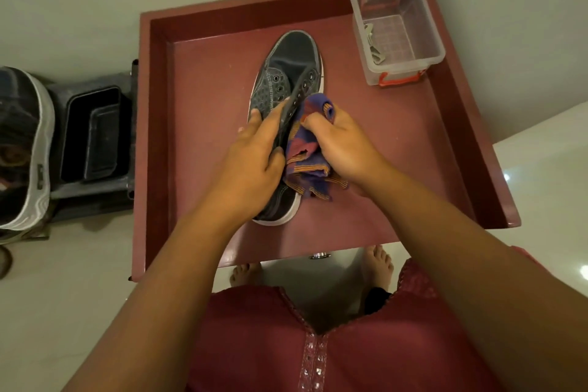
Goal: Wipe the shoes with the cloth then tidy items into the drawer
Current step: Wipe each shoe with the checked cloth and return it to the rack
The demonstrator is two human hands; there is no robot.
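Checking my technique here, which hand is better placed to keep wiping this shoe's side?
Right. The right hand already grips the cloth against the dark shoe in the drawer, while the left hand is clamped on the shoe's upper, steadying it.

Bare forearms (178, 264) and hands (254, 149), no sleeves, rings or bangles in view. Dressed in a maroon tunic (261, 344) with a notched neckline edged in a scalloped trim, plus a placket (313, 360) set with small clear square stones down the front. Barefoot (378, 264), dark trouser hem just visible.
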